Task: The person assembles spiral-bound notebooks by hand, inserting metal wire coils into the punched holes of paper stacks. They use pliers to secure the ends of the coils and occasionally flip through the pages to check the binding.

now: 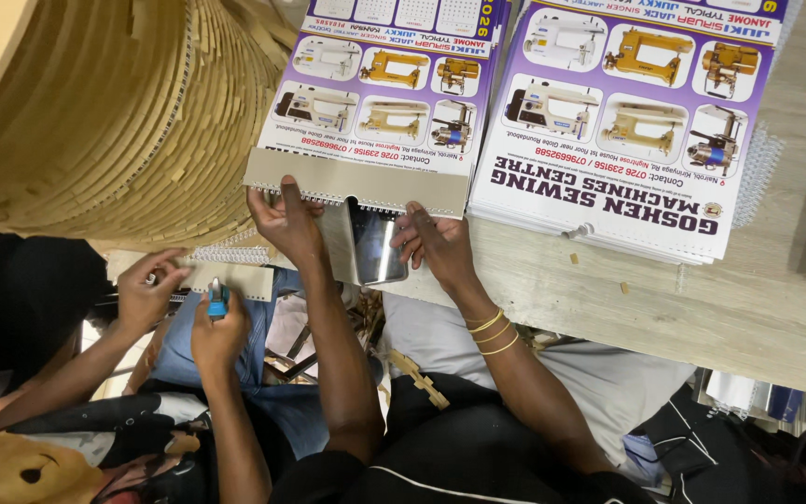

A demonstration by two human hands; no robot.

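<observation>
both hands steady a calendar's card strip at the bench edge
left hand [284, 222] and right hand [433, 241] pinch the card strip [356, 182] on the calendar [380, 93]; best keep the wire edge straight, grip closed evenly.

Purple-and-white calendar sheets [380, 89], beige card strip [356, 179], yellow bangles [492, 333], blue tool [218, 301].

Wire-bound calendar [375, 103] flat on table edge

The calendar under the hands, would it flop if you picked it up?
The calendar would probably bend: its sheets look thin and glossy. The card strip at its edge, under the left hand and right hand, may stiffen that end.
</observation>
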